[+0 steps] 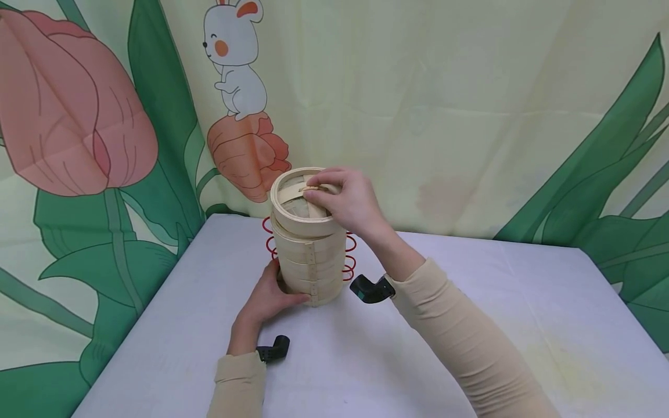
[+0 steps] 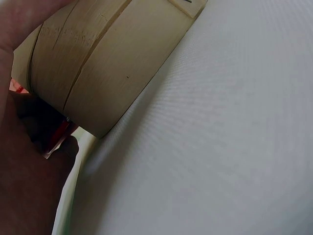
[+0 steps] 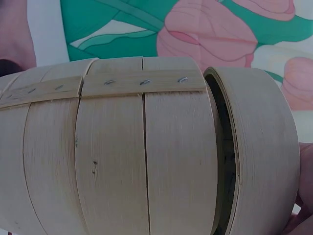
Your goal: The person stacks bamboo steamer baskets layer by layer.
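A round bamboo steamer stands upright on the table, its baskets stacked. My left hand grips its lower left side, thumb across the front and fingers round the back. At the top, my right hand pinches the small loop handle of the bamboo lid. In the right wrist view, a dark gap parts the lid from the upper basket. The lower basket wall fills the top of the left wrist view. What the baskets hold is hidden.
Red wire loops stick out on both sides behind the steamer. A white cloth covers the table. Behind it hangs a printed curtain with a rabbit, a carrot and tulips. A black wrist camera sits at each cuff.
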### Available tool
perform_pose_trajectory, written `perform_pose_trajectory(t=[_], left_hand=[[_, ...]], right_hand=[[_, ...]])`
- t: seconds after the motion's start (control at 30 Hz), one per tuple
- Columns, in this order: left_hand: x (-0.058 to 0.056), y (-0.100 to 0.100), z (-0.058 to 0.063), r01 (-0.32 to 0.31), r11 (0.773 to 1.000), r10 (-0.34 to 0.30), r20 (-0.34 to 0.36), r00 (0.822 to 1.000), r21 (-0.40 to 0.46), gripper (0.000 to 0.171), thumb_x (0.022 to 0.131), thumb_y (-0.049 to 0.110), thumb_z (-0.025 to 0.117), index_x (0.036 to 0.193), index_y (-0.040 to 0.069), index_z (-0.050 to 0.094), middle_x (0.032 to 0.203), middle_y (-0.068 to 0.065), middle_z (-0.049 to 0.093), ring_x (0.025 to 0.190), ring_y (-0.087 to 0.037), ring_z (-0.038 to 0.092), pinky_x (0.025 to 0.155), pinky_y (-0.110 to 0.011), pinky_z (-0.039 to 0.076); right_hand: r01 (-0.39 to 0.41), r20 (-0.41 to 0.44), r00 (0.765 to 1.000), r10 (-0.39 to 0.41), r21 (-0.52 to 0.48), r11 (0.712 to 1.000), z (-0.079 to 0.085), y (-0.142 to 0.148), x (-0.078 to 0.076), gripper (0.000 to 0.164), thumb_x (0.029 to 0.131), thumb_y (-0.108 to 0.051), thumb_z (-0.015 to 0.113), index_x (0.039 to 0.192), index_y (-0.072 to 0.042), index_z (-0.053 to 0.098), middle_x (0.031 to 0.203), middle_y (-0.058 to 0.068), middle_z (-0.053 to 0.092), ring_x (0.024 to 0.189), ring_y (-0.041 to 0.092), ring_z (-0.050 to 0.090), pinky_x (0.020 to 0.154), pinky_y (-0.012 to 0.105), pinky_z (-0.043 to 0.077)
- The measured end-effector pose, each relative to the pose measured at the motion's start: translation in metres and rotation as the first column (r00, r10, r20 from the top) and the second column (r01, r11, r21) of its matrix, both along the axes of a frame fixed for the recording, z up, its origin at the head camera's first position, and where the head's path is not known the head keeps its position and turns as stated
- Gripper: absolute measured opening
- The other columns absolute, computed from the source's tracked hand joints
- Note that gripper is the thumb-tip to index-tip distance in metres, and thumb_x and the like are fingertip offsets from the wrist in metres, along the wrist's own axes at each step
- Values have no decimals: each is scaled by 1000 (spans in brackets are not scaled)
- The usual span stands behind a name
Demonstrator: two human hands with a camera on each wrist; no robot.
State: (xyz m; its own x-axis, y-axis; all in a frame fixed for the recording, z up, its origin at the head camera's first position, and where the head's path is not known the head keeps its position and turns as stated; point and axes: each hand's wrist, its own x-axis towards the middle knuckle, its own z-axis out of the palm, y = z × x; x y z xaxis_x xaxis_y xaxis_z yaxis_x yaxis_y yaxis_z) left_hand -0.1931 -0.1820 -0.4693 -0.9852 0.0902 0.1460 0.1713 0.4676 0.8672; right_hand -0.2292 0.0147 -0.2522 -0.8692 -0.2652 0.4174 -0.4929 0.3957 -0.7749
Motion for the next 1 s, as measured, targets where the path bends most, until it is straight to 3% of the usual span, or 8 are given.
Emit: perform_pose_trajectory(t=[0.33, 1.0], left_hand=[[2, -1, 1, 2, 1000, -2, 4, 1000, -2, 108, 53, 48, 88, 138, 13, 31, 133, -5, 41, 124, -21, 38, 104, -44, 28], [1, 0, 0, -6, 1000, 7, 33, 999, -13, 110, 53, 48, 88, 139, 14, 29, 134, -6, 39, 125, -22, 36, 104, -46, 28]], right_hand=[[-4, -1, 1000, 4, 39, 999, -3, -7, 3, 14, 77, -18, 78, 89, -12, 75, 99, -2, 64, 99, 11, 54, 88, 25, 41], [85, -18, 996, -84, 145, 986, -3, -12, 6, 16, 78, -28, 76, 91, -20, 75, 103, -9, 64, 101, 8, 55, 89, 28, 40]])
